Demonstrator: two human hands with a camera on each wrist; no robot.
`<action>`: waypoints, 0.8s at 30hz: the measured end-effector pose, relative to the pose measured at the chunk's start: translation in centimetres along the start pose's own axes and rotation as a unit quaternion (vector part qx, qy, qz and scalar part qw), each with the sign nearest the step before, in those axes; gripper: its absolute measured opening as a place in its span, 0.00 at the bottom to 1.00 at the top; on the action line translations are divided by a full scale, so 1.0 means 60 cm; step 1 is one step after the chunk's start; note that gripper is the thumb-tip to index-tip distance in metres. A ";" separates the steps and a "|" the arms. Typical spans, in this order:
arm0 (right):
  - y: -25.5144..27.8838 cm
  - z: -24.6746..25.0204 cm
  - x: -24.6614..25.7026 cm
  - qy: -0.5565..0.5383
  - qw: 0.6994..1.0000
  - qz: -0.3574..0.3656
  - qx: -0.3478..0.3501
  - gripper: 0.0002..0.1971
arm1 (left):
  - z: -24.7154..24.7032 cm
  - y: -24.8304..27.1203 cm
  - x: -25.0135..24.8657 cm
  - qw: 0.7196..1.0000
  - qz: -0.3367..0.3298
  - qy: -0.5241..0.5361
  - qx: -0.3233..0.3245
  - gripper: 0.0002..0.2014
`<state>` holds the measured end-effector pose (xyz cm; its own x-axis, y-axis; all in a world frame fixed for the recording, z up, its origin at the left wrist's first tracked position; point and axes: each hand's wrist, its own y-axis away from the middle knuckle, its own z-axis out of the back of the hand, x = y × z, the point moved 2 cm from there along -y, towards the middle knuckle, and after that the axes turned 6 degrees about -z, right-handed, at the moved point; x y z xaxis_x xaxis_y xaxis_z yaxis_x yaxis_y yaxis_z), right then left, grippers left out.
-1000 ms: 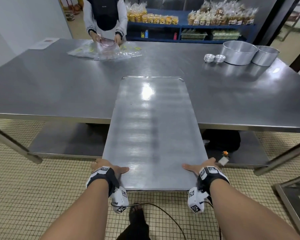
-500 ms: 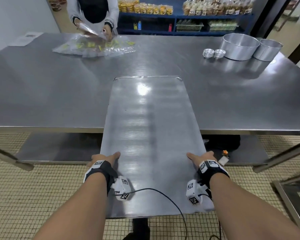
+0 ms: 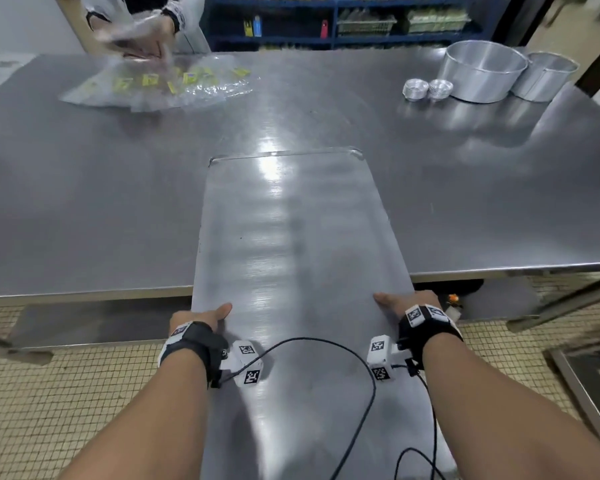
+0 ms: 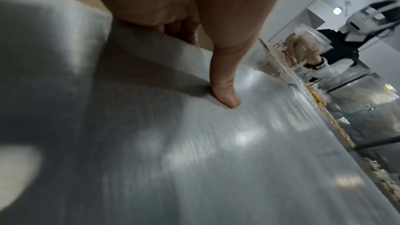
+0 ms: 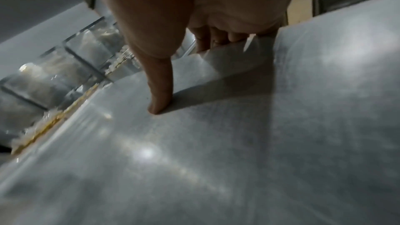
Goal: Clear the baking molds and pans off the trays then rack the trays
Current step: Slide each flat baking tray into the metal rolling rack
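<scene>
Fingers (image 4: 184, 28): I see both sets curled under the tray's (image 3: 291, 237) long edges, thumbs flat on top; left hand (image 3: 196, 320) and right hand (image 3: 400, 303) gripping it
Tray: far end on the table (image 3: 101, 202); near end overhanging toward me

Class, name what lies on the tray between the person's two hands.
In the head view, only a black cable crosses the tray between left hand and right hand.

Bare table (image 3: 101, 202) flanks the tray (image 3: 291, 237); pans (image 3: 482, 72) and plastic bags (image 3: 160, 84) crowd the far edge.
</scene>
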<state>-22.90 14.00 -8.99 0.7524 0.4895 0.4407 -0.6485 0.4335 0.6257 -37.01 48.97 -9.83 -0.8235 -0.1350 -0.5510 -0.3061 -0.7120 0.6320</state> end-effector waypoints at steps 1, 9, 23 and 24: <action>0.008 0.005 0.001 -0.016 1.000 -0.013 0.000 0.42 | 0.000 0.005 -0.004 1.000 -0.002 0.007 0.007 0.25; 0.023 0.076 -0.001 -0.117 0.992 -0.043 -0.022 0.42 | -0.015 0.026 -0.081 0.996 -0.071 -0.015 0.047 0.32; 0.067 0.336 -0.154 -0.283 0.938 -0.128 -0.152 0.26 | -0.193 0.218 -0.270 0.946 -0.231 -0.098 0.207 0.22; 0.074 0.356 -0.175 -0.303 0.929 -0.135 -0.167 0.24 | -0.215 0.237 -0.283 0.938 -0.247 -0.102 0.221 0.23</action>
<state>-31.24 -5.39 2.90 0.7538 -0.1418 0.6416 -0.3505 0.7392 0.5752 -21.25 32.25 1.50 -0.5888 0.3034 -0.7491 -0.8059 -0.2916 0.5153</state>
